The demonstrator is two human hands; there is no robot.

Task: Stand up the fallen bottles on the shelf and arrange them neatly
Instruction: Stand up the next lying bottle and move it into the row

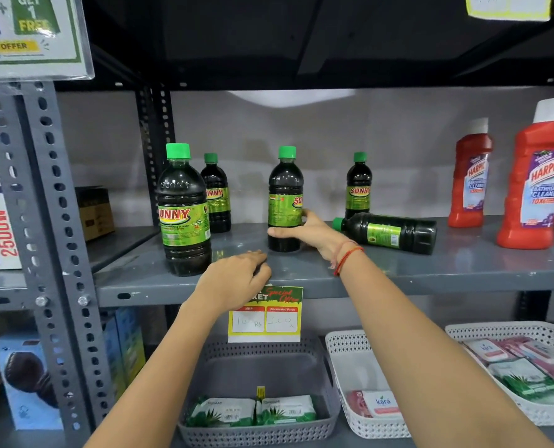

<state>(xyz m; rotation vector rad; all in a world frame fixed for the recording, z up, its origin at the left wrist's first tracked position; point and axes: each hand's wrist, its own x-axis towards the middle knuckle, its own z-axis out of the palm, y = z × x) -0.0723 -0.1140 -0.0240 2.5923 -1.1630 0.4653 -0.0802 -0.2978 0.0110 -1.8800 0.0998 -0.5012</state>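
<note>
Several dark bottles with green caps and green "SUNNY" labels are on the grey shelf (398, 270). One large bottle (183, 215) stands upright at the front left, a smaller one (217, 195) behind it. My right hand (308, 234) grips the lower part of an upright middle bottle (284, 189). Another bottle (358, 185) stands at the back right. In front of it, one bottle (389, 232) lies on its side, cap pointing left. My left hand (237, 279) rests on the shelf's front edge, fingers loosely spread, holding nothing.
Two red Harpic bottles (469, 179) (534, 189) stand at the shelf's right end. A price tag (266, 318) hangs from the shelf edge. Below are a grey basket (259, 431) and white baskets (347, 367) with wipe packs. A perforated metal upright (52, 221) frames the left side.
</note>
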